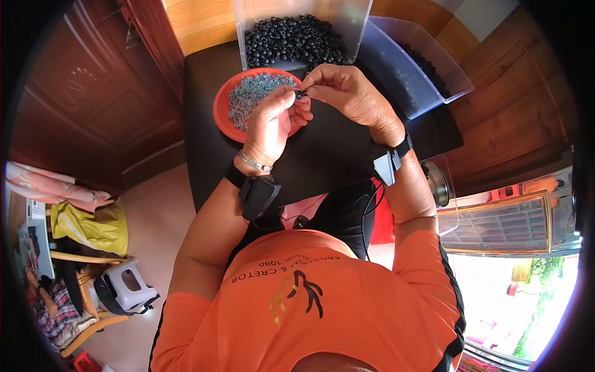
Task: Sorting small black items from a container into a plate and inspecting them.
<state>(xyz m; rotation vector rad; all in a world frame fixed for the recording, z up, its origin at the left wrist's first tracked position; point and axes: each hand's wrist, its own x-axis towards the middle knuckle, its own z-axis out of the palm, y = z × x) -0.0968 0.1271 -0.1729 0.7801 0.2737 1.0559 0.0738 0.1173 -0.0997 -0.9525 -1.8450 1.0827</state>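
Between the fingertips of my left hand (276, 118) is a small black round plastic piece (300, 95). The thumb and fingers of my right hand (350, 96) are pinched right at that piece; what they grip is too small to make out. Both hands are over the right side of a shallow red-orange bowl (222, 111), which is heaped with small silvery-blue metal parts (253, 93). Just beyond, a clear plastic bin (302, 63) holds many black round pieces (291, 40) like the one in my left hand.
A second clear bin (406, 62) with black pieces stands at the right on the dark tabletop (310, 167). At left are a wooden door (74, 93), a chair with a yellow cloth (93, 226) and a grey plastic stool (127, 285). A metal container (437, 183) sits right of my right forearm.
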